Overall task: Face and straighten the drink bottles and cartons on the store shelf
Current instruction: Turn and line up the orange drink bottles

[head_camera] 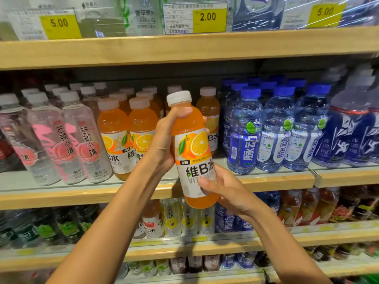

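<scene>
Held at frame centre before the shelf (82,196), the orange bottle (194,154) is grasped at its shoulder by the left grip (167,138) and at its base by the right grip (224,191); likely heavyish, rigid, slick.

Only the person's arms and hands show. The left forearm (114,212) is bare along its whole visible length, slim and smooth, narrowing toward the wrist. The right forearm (287,249) is bare in the same way, up to the picture's lower edge. The left hand (164,138) and right hand (225,191) are bare too, with slender fingers; the nails are too blurred to describe.
</scene>
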The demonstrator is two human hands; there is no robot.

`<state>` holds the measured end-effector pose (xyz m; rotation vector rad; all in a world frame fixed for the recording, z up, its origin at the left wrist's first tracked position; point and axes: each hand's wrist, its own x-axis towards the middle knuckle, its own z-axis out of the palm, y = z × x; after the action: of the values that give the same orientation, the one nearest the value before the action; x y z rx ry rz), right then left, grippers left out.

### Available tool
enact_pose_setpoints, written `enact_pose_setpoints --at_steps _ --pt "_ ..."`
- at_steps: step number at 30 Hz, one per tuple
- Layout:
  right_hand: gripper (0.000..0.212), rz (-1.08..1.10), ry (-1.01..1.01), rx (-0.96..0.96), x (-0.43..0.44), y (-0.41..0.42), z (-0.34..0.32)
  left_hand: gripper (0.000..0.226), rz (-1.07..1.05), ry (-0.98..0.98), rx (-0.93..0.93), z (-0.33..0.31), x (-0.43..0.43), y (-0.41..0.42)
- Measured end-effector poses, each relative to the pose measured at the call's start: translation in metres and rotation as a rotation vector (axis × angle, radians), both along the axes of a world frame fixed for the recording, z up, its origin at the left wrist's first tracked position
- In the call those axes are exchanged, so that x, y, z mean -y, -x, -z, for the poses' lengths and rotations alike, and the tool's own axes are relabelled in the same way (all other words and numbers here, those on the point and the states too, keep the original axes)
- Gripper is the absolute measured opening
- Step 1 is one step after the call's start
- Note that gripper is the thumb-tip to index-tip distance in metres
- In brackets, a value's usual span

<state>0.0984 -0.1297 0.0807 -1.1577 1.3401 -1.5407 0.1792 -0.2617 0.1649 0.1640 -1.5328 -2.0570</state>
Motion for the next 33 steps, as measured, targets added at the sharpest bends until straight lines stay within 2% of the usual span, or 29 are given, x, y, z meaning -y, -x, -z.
enact_pose_setpoints --at_steps 3,7,14,16,19,22,24,27,33 --pt "0.062 0.065 0.016 -0.047 0.003 -0.005 -0.004 0.053 0.172 0.016 -0.021 -0.001 0.001 0.001" --pt "0.06 0.215 0.092 -0.129 0.008 -0.013 0.003 0.069 0.281 0.102 -0.038 0.002 0.003 0.005" --pt "0.067 0.484 0.089 -0.28 0.015 0.004 0.015 0.037 -0.139 0.315 0.048 0.04 0.015 0.004" --pt "0.067 0.538 0.067 -0.309 0.018 0.014 0.019 0.028 -0.304 0.503 0.094 0.064 0.02 -0.003" --pt "0.076 0.604 0.034 -0.328 0.024 0.023 0.024 0.023 -0.485 1.019 0.19 0.095 0.026 -0.014" --pt "0.079 0.658 0.028 -0.346 0.031 0.027 0.027 0.035 -0.56 1.536 0.214 0.11 0.032 -0.017" --pt "0.075 0.684 0.017 -0.378 0.035 0.029 0.027 0.036 -0.527 1.821 0.164 0.117 0.038 -0.016" --pt "0.077 0.726 -0.034 -0.463 0.036 0.028 0.028 0.035 -0.45 2.015 0.108 0.128 0.049 -0.014" --pt "0.075 1.012 0.008 -0.665 0.026 0.008 0.04 0.041 -0.469 2.074 0.054 0.138 0.056 -0.012"
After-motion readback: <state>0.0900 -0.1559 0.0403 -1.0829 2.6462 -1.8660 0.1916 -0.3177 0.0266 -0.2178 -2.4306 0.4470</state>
